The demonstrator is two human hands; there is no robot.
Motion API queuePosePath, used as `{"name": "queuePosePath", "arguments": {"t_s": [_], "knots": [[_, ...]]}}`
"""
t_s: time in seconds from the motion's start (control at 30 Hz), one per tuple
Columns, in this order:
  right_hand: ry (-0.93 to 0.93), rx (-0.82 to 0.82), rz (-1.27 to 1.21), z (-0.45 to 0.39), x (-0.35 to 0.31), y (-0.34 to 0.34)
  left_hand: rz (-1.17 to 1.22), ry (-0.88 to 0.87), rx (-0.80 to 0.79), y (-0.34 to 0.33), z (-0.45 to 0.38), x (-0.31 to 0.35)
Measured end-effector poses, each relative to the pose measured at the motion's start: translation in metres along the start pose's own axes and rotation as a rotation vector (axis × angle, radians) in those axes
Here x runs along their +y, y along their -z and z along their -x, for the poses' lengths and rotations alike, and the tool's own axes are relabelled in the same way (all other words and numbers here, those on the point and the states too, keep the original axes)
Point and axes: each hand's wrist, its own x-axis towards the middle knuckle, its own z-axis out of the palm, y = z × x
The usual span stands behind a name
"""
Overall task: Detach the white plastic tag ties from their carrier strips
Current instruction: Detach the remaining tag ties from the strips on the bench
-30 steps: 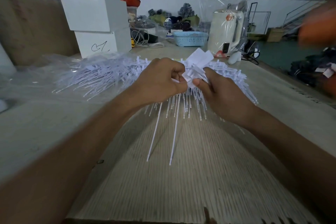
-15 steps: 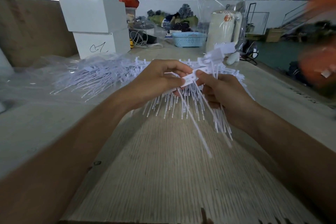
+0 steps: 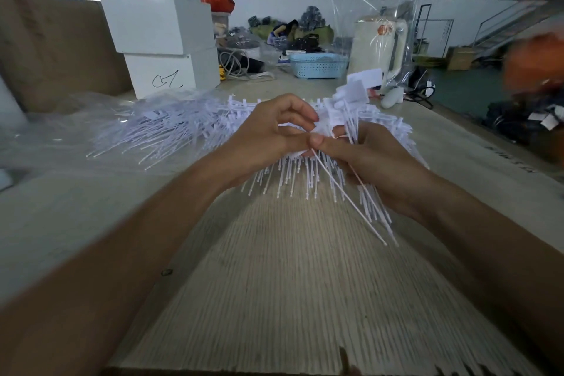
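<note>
A wide heap of white plastic tag ties (image 3: 171, 128) on their carrier strips lies across the wooden table (image 3: 274, 284) just beyond my hands. My right hand (image 3: 375, 162) grips a bundle of detached ties (image 3: 366, 201); their flat heads stick up above its fingers and their thin tails hang down over my wrist. My left hand (image 3: 271, 131) pinches one tie at its head, right against my right thumb. Both hands hover a little above the heap.
Two stacked white boxes (image 3: 161, 43) stand at the back left, a light blue basket (image 3: 317, 65) and a white appliance in clear plastic wrap (image 3: 378, 49) at the back. Clear plastic sheeting (image 3: 45, 131) lies left. A person sits far behind. The table's right edge drops to the floor.
The bundle in my right hand has tilted, its tails now hanging to the lower right. My left hand has drawn in against my right thumb with a single tie.
</note>
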Motion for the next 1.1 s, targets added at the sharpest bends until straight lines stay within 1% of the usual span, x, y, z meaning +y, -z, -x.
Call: {"name": "queuePosePath", "arguments": {"t_s": [0.1,0.2,0.3,0.4,0.5,0.57,0.63,0.7,0.83,0.97,1.03,1.1], "knots": [[-0.035,0.008,0.031,0.001,0.001,-0.002,-0.021,-0.003,0.017,-0.001,0.000,-0.001],[-0.048,0.061,-0.008,-0.001,0.001,-0.002,0.009,0.064,0.017,-0.003,0.000,0.001],[-0.055,0.104,-0.081,-0.003,0.001,0.001,0.038,0.140,-0.070,-0.005,0.001,0.003],[-0.046,0.071,-0.117,-0.003,0.002,0.003,0.114,0.140,-0.078,-0.005,0.001,0.003],[0.022,-0.002,-0.087,-0.001,0.002,0.001,0.140,0.154,-0.063,-0.003,0.000,0.003],[0.132,-0.044,0.009,0.000,0.002,-0.003,0.110,0.176,-0.057,-0.001,0.000,0.001],[0.270,-0.065,0.168,0.002,0.001,-0.003,0.081,0.178,-0.057,0.001,0.000,-0.001],[0.347,-0.087,0.258,0.003,-0.001,-0.001,0.056,0.165,-0.074,0.003,-0.001,-0.002],[0.376,-0.110,0.419,-0.001,0.000,0.008,-0.004,0.118,-0.175,0.013,-0.001,-0.003],[0.389,-0.149,0.555,-0.004,0.004,0.012,-0.124,0.077,-0.287,0.020,0.002,-0.001],[0.426,-0.138,0.637,-0.003,0.003,0.012,-0.151,0.050,-0.347,0.019,0.003,0.000],[0.428,-0.106,0.663,-0.003,0.000,0.011,-0.134,0.026,-0.341,0.020,0.003,0.002]]}}
